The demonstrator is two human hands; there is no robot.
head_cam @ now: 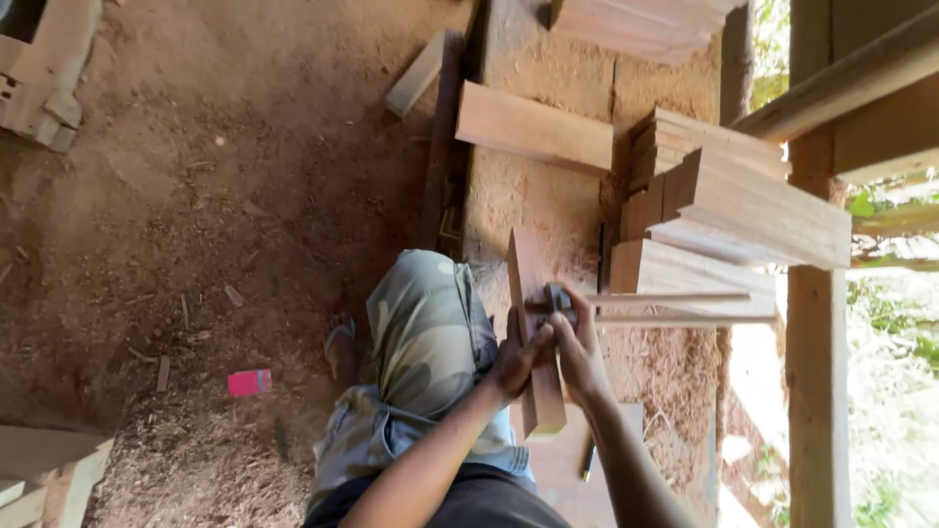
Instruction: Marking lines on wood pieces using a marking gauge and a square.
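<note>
- Holding a short wooden board (536, 332) on its edge, the person stands over a dusty workbench (528, 210) covered in sawdust.
- The board looks stiff and hard, and likely light enough for one hand. Its flat faces look rough, so it should not slip. The best place to grip it looks like the two flat sides, near the middle.
- The left hand (515, 359) is wrapped around the left side of the board, fingers curled tight on it.
- The right hand (579, 344) is closed on the right side of the board. It also touches a small dark tool (558, 298) pressed against the wood. I cannot tell just what the tool is.
- Two thin wooden sticks (675, 307) reach out to the right from the tool.
- A leg in spotted shorts (425, 342) is just left of the board.
- A small pink thing (249, 382) lies on the dirt floor (196, 196), well to the left.
- Farther off on the right sits a pile of cut planks (734, 200).
- One loose plank (533, 127) lies flat at the far part of the bench.
</note>
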